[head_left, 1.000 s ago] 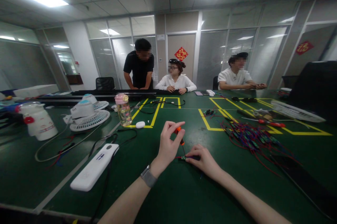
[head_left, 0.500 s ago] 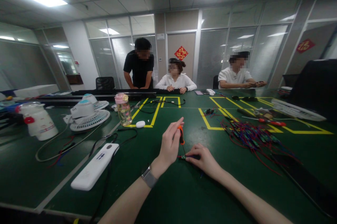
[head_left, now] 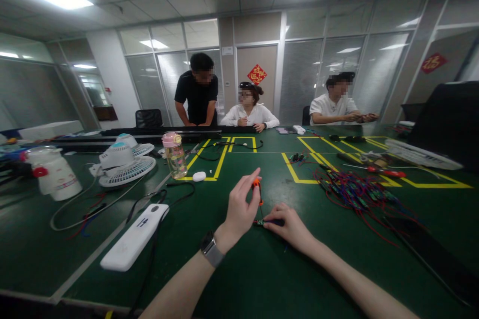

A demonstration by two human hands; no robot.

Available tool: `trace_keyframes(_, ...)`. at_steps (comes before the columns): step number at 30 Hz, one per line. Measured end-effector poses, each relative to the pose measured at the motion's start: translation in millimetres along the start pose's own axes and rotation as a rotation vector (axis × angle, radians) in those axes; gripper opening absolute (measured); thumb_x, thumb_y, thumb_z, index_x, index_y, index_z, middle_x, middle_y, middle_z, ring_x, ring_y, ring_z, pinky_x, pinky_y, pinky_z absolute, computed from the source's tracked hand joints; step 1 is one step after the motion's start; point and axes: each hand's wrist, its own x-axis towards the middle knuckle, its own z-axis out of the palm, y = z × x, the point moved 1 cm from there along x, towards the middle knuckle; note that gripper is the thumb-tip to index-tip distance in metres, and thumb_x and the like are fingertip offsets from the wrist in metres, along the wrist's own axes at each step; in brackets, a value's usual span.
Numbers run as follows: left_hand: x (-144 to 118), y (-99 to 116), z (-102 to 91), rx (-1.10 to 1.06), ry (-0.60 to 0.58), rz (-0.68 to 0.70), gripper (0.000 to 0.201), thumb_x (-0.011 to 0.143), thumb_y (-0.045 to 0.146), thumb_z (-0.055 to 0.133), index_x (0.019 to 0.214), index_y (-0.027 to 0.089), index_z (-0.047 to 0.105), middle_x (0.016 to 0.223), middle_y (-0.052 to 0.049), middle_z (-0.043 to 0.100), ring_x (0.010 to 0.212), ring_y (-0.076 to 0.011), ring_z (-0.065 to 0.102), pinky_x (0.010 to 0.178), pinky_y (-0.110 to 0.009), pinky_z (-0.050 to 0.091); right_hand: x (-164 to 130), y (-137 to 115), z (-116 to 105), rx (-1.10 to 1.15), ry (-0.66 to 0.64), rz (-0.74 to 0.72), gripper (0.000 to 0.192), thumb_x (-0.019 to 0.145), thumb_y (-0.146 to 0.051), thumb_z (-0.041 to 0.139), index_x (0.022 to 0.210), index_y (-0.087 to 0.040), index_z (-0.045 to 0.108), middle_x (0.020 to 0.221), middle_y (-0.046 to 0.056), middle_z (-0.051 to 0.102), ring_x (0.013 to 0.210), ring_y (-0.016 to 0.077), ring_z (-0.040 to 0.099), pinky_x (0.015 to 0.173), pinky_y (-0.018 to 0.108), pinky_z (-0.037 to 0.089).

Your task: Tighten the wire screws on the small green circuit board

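My left hand [head_left: 243, 204] holds an orange-and-black screwdriver [head_left: 261, 202] upright, its handle between thumb and fingers and its thin shaft pointing down. The tip meets a small green circuit board [head_left: 259, 222] on the table. Pinched at the board's right side are the fingers of my right hand [head_left: 288, 224], closed on it. A dark piece sits under those fingers, partly hidden, and a bit of blue wire shows below the hand.
Right of my hands lies a heap of wired circuit boards [head_left: 355, 191], with a red-handled screwdriver [head_left: 387, 172] behind it. On the left are a white power strip-like case [head_left: 134, 239], a pink-lided bottle [head_left: 174, 157], a fan [head_left: 127, 169] and a white jug [head_left: 56, 174]. Several people are across the table.
My left hand has turned slightly around the screwdriver, with the wrist and watch rotated a little. My right hand stays at the board.
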Motion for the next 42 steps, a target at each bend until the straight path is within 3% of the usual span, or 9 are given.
trace_keyframes(4, 0.3, -1.5, -0.1, 0.093, 0.037, 0.002, 0.029, 0.090, 0.026, 0.057, 0.119, 0.022, 0.060, 0.087, -0.002, 0.054, 0.081, -0.0156, 0.055, 0.075, -0.029, 0.048, -0.4, -1.1, -0.7, -0.005, -0.004, 0.007, 0.012, 0.080, -0.030, 0.070, 0.088, -0.025, 0.078, 0.083, 0.004, 0.068, 0.086, 0.0220, 0.058, 0.080, 0.033, 0.042)
trace_keyframes(10, 1.4, 0.8, -1.3, -0.015, -0.015, -0.025, 0.037, 0.098, 0.018, 0.035, 0.132, 0.021, 0.049, 0.112, -0.008, 0.058, 0.100, -0.0170, 0.057, 0.088, -0.032, 0.047, -0.6, -1.6, -1.7, 0.004, -0.013, -0.006, 0.014, 0.082, -0.033, 0.068, 0.089, -0.025, 0.077, 0.085, 0.005, 0.068, 0.087, 0.0225, 0.058, 0.082, 0.034, 0.043)
trace_keyframes(13, 1.8, 1.0, -1.1, -0.011, 0.007, -0.028, 0.035, 0.097, 0.018, 0.039, 0.128, 0.020, 0.053, 0.101, -0.006, 0.061, 0.091, -0.0161, 0.058, 0.082, -0.030, 0.048, -0.5, -0.8, -1.2, 0.000, -0.018, -0.008, 0.016, 0.082, -0.034, 0.067, 0.090, -0.025, 0.077, 0.085, 0.005, 0.068, 0.087, 0.0227, 0.058, 0.082, 0.035, 0.043)
trace_keyframes(18, 4.0, 0.0, -4.6, 0.087, 0.031, -0.016, 0.021, 0.092, 0.019, 0.049, 0.106, 0.019, 0.064, 0.086, -0.003, 0.053, 0.079, -0.0141, 0.055, 0.073, -0.026, 0.047, -0.7, -0.3, -0.7, -0.013, -0.008, -0.002, 0.014, 0.081, -0.031, 0.068, 0.089, -0.025, 0.077, 0.084, 0.005, 0.068, 0.086, 0.0224, 0.058, 0.081, 0.035, 0.043)
trace_keyframes(24, 4.5, -0.9, -6.0, 0.002, -0.035, 0.013, 0.036, 0.097, 0.016, 0.036, 0.131, 0.020, 0.050, 0.115, -0.008, 0.058, 0.105, -0.0166, 0.057, 0.092, -0.031, 0.046, -0.8, 1.3, -0.5, -0.015, -0.009, -0.009, 0.014, 0.081, -0.032, 0.068, 0.089, -0.025, 0.077, 0.084, 0.005, 0.068, 0.086, 0.0221, 0.058, 0.079, 0.034, 0.043)
trace_keyframes(30, 2.8, -1.9, -3.8, 0.088, 0.038, 0.000, 0.024, 0.091, 0.027, 0.056, 0.113, 0.021, 0.063, 0.087, -0.003, 0.055, 0.080, -0.0150, 0.056, 0.074, -0.028, 0.049, -1.0, -1.2, -1.9, -0.018, -0.015, -0.001, 0.015, 0.082, -0.033, 0.067, 0.089, -0.026, 0.077, 0.084, 0.005, 0.068, 0.086, 0.0220, 0.058, 0.080, 0.034, 0.044)
trace_keyframes(36, 3.4, 0.1, -4.1, 0.033, -0.023, -0.013, 0.039, 0.098, 0.018, 0.036, 0.135, 0.021, 0.047, 0.104, -0.007, 0.059, 0.095, -0.0163, 0.058, 0.084, -0.030, 0.048, -1.0, -0.9, -1.7, -0.012, -0.007, -0.012, 0.015, 0.082, -0.034, 0.067, 0.089, -0.026, 0.077, 0.084, 0.005, 0.068, 0.085, 0.0221, 0.058, 0.079, 0.034, 0.044)
trace_keyframes(42, 2.6, -0.9, -3.5, 0.093, 0.002, -0.017, 0.029, 0.093, 0.028, 0.052, 0.121, 0.022, 0.059, 0.091, -0.004, 0.056, 0.082, -0.0157, 0.057, 0.076, -0.028, 0.049, -1.2, -1.1, -1.5, -0.005, 0.003, -0.009, 0.016, 0.082, -0.034, 0.068, 0.089, -0.024, 0.078, 0.084, 0.005, 0.068, 0.085, 0.0219, 0.058, 0.080, 0.033, 0.044)
